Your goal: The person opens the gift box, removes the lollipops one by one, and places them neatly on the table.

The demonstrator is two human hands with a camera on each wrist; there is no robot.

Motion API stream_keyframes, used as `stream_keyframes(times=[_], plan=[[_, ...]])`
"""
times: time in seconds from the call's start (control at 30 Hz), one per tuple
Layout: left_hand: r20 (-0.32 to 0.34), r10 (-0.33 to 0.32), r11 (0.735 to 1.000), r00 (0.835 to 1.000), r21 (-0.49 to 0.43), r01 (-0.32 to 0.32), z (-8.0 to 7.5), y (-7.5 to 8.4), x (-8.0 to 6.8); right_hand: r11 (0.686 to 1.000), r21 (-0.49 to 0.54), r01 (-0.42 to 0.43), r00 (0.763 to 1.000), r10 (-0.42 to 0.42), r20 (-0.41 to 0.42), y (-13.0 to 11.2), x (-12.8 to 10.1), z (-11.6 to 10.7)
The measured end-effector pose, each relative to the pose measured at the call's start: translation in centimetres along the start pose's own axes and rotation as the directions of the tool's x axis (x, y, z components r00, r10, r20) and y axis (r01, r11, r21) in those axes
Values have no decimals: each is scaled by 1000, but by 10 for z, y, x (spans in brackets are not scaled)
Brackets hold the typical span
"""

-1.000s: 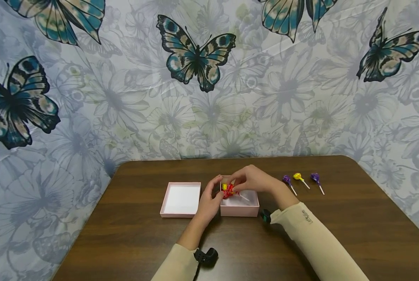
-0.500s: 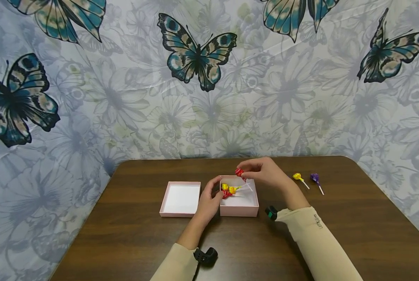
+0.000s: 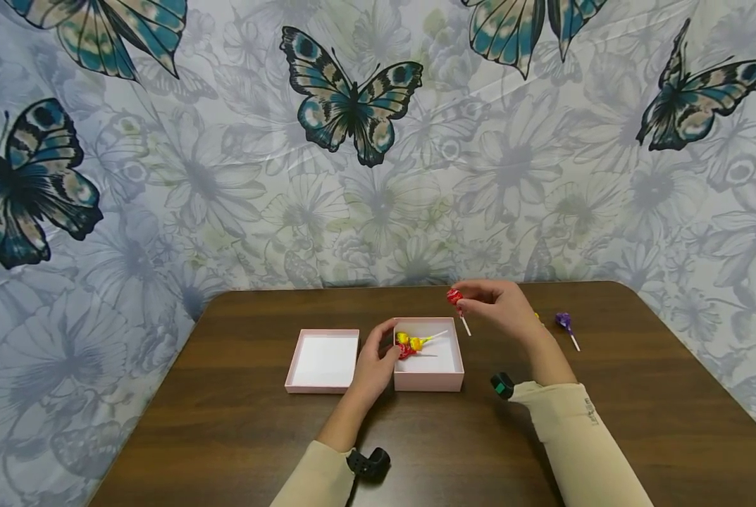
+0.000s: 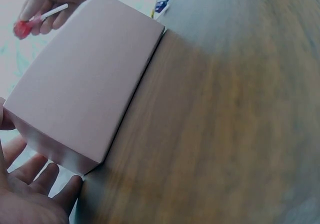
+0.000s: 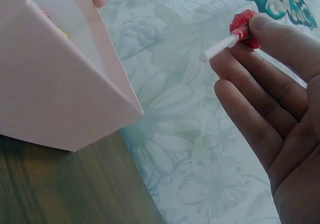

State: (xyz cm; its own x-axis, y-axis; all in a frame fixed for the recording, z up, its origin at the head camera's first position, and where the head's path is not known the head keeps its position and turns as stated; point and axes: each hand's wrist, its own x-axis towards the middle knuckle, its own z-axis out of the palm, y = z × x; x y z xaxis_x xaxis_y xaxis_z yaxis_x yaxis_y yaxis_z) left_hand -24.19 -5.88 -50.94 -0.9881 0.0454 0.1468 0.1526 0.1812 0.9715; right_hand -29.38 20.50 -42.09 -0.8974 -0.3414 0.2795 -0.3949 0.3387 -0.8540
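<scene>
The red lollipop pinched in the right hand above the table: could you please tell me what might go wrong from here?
1. The right hand pinches the red lollipop only at its head, stick hanging free, so it might slip and drop onto the table.
2. The left hand only rests against the pink box; a bump could shift it and the lollipops inside.
3. The purple lollipop lies near the right forearm and may get knocked.

1. The table (image 3: 637,422) looks like dark wood with streaky grain and a smooth, faintly sheeny top.
2. The pink box (image 3: 428,377) and its lid (image 3: 323,360) look like matt card, white inside.
3. The red lollipop (image 3: 455,296) wears crinkly, glossy foil on a smooth white stick.
4. The backdrop (image 3: 378,176) is thin printed cloth.
5. The sleeves (image 3: 580,443) are soft, matt beige knit.
</scene>
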Motion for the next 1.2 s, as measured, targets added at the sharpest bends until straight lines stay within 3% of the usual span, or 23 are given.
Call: stream_keyframes(times=[0.23,0.57,0.67,0.93,1.2], plan=[[-9,-25,1000,1000,19,25,3,1,-2,998,59,31,998,-27,-61,11,-9,-5],[22,-7,1000,1000,3,7,-2,36,-18,992,109,61,989,-45,-144,26,-19,-18],[34,-19,1000,999,9,19,-3,33,-15,989,145,41,987,-17,-160,30,-20,-22],[16,-20,1000,1000,7,20,1,3,-2,991,132,4,980,23,-200,37,-21,-28],[19,-13,1000,1000,25,13,0,1,-2,996,-18,-91,959,82,-270,49,-24,-26]])
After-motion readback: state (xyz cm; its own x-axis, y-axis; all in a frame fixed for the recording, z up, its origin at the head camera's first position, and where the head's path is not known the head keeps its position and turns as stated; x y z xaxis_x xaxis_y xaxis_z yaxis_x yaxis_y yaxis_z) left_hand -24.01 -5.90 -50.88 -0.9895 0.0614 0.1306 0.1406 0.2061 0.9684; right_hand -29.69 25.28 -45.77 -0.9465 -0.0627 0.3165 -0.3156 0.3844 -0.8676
